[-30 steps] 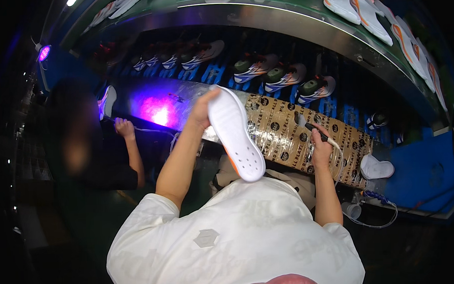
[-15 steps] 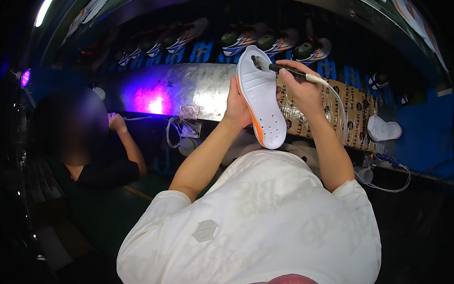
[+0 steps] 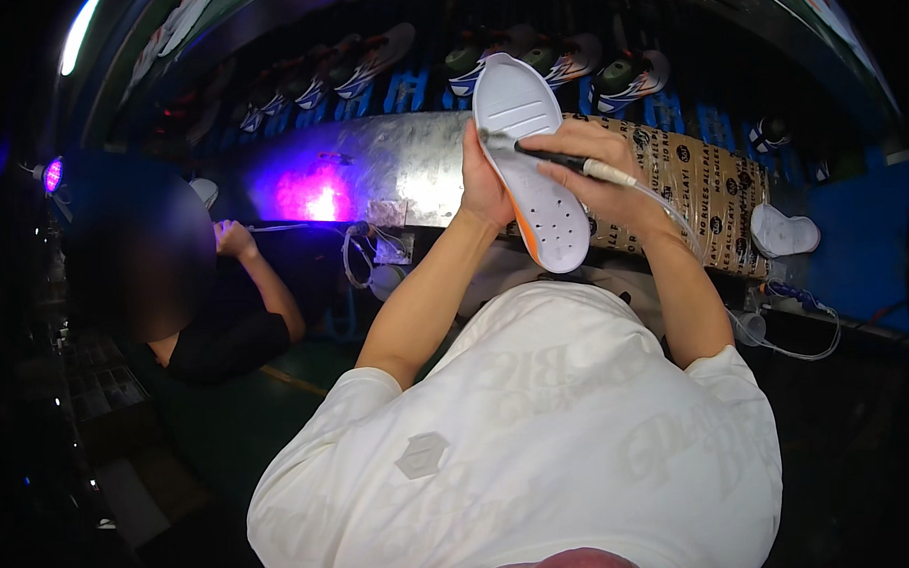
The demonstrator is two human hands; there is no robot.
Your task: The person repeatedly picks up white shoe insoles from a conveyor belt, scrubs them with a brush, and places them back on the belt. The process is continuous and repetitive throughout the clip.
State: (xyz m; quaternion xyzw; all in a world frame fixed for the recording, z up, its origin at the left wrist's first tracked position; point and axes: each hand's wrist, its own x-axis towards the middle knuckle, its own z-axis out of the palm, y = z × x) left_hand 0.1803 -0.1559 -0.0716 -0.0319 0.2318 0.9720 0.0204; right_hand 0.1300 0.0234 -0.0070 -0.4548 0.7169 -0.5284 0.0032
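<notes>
A white shoe sole (image 3: pixel 531 186) with an orange side edge is held up in front of me, its ribbed and perforated face toward me. My left hand (image 3: pixel 485 183) is closed round its left side, the thumb along the rim. Between the fingers of my right hand (image 3: pixel 611 170) is a black-handled brush (image 3: pixel 562 160) with a pale tube running from its rear end. Its dark bristles touch the sole near the left rim, just below the ribs. The right hand partly covers the sole's right side.
Behind the sole run a metal bench (image 3: pixel 370 152) and a stretch covered in brown printed paper (image 3: pixel 717 210). Another white sole (image 3: pixel 781 231) lies at the right. Several shoes (image 3: pixel 630 82) stand along the back. A co-worker's hand (image 3: pixel 235 240) is at the left, near a purple glow.
The brush has moved down the sole, from the upper ribbed end to the left rim below the ribs. The sole has risen slightly in view, its lower end shifting right.
</notes>
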